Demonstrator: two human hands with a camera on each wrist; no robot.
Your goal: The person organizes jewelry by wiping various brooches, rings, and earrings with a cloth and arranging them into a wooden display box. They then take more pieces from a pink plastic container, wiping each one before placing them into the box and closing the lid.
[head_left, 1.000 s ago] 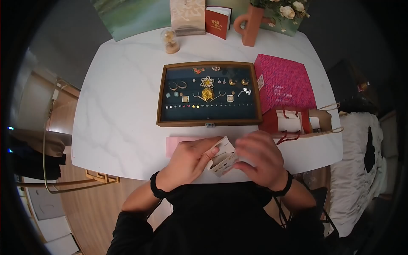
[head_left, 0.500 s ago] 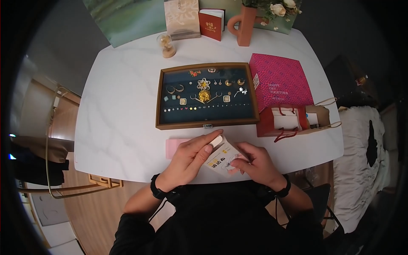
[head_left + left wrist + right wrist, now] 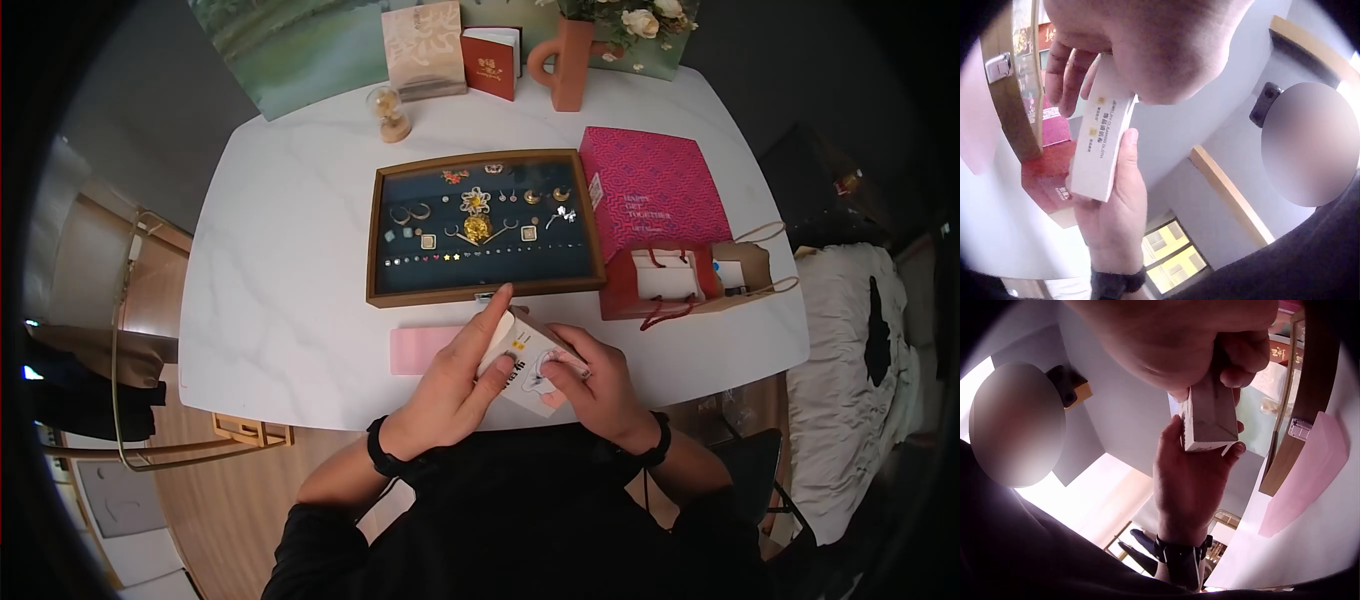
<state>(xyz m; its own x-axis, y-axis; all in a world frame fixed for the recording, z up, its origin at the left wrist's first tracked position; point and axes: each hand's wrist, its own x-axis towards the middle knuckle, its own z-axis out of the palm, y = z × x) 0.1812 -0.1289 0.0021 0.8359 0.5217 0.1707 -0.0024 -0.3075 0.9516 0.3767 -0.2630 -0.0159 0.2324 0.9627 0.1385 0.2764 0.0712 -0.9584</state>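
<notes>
Both hands hold a small white printed box over the table's front edge. The left hand grips its left end, thumb on the printed face and index finger stretched along the end. Fingers and thumb of the right hand pinch the right end, the thumb over a pink flower print. The left wrist view shows the side of the box with "jewelry cleaning cloth" lettering. In the right wrist view, one end of the box looks closed. Behind the left hand a flat pink item lies on the table.
A glass-topped jewellery case lies beyond the hands. To its right are a pink box, a red bag and a brown paper bag. At the back stand a glass dome, a red booklet and a vase.
The box's top looked open with its flap up; now its printed face is turned up. My right hand, blurred beside it earlier, has come to grip the box's right end.
</notes>
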